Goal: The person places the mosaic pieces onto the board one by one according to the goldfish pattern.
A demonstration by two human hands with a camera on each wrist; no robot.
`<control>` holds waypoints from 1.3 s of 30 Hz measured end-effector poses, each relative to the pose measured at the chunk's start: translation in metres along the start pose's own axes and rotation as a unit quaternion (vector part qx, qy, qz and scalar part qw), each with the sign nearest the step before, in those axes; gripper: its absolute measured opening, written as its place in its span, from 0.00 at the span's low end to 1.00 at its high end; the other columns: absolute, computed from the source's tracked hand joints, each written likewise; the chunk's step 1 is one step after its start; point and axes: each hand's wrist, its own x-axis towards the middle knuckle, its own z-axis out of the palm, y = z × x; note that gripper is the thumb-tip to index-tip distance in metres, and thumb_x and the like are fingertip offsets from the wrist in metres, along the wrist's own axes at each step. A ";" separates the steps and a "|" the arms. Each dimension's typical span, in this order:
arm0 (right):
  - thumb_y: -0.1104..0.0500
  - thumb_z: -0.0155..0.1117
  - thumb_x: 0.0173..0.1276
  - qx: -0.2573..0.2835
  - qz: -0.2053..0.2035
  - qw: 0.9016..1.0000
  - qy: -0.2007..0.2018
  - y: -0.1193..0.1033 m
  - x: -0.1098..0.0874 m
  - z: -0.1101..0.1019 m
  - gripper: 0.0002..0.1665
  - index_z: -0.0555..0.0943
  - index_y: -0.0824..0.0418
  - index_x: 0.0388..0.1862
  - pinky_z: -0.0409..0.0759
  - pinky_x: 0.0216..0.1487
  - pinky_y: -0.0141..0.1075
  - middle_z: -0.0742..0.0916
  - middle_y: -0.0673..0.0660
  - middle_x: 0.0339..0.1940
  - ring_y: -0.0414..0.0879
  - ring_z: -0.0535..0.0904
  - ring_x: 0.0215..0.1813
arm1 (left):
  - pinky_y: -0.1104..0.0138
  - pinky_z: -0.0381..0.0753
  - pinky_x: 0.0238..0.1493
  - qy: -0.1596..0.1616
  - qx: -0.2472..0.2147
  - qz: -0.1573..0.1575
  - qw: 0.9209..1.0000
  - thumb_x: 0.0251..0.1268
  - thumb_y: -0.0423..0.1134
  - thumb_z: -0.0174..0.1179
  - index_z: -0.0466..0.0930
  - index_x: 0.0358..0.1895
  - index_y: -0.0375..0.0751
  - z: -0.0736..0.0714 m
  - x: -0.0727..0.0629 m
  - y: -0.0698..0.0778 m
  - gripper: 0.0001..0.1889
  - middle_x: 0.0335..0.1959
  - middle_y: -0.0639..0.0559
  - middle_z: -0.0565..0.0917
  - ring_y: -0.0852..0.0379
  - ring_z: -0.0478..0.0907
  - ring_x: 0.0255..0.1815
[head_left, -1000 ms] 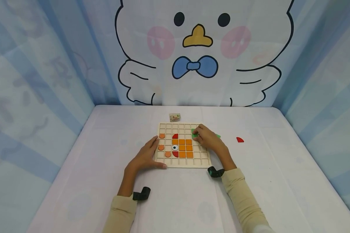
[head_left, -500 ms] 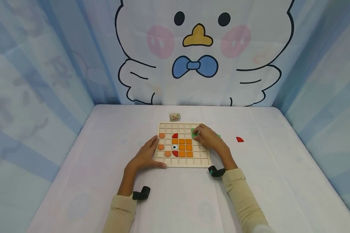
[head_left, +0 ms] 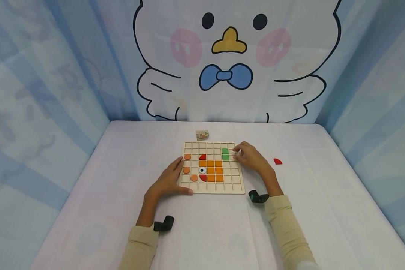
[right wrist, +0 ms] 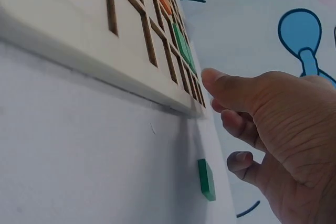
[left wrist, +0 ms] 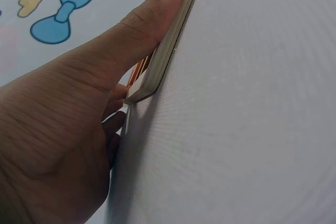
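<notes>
A pale wooden grid board lies on the table. My left hand holds its near left corner, thumb along the front edge and fingers along the left side. Near the board's far right, my right hand hovers with loosely bent fingers and nothing between them. Just left of it, two green square tiles sit in the grid. Orange square tiles, red quarter-round tiles, a round eye tile and orange discs fill other cells. Another green tile lies beside the board, below my right hand.
A red quarter-round piece lies on the table to the right. Behind the board lies a small patterned item. Printed curtains surround the table on the back and both sides.
My right hand has moved right, away from the green tiles, which now show fully in the grid. My left hand stays at the board's corner.
</notes>
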 end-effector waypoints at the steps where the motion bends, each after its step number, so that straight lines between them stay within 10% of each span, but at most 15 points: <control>1: 0.59 0.65 0.68 -0.001 -0.001 1.000 0.002 0.002 -0.001 -0.002 0.15 0.81 0.65 0.52 0.78 0.48 0.41 0.81 0.59 0.47 0.50 0.75 0.45 | 0.48 0.53 0.77 -0.001 0.001 -0.001 1.000 0.39 0.64 0.75 0.44 0.79 0.39 0.000 0.000 0.000 0.67 0.81 0.45 0.44 0.44 0.43 0.81; 16: 0.56 0.68 0.66 -0.038 0.084 0.996 -0.005 0.032 -0.016 -0.016 0.21 0.79 0.65 0.54 0.77 0.57 0.50 0.78 0.63 0.50 0.56 0.76 0.52 | 0.48 0.53 0.77 0.000 -0.001 0.000 1.000 0.39 0.63 0.76 0.43 0.79 0.39 0.000 0.000 -0.001 0.67 0.81 0.45 0.44 0.43 0.43 0.81; 39: 0.62 0.66 0.67 -0.050 0.027 0.998 0.001 0.036 -0.020 -0.015 0.14 0.81 0.70 0.48 0.76 0.55 0.50 0.81 0.64 0.46 0.56 0.77 0.49 | 0.48 0.53 0.77 -0.001 -0.002 0.003 1.000 0.39 0.64 0.75 0.42 0.79 0.40 0.002 0.002 -0.003 0.68 0.81 0.45 0.43 0.43 0.43 0.81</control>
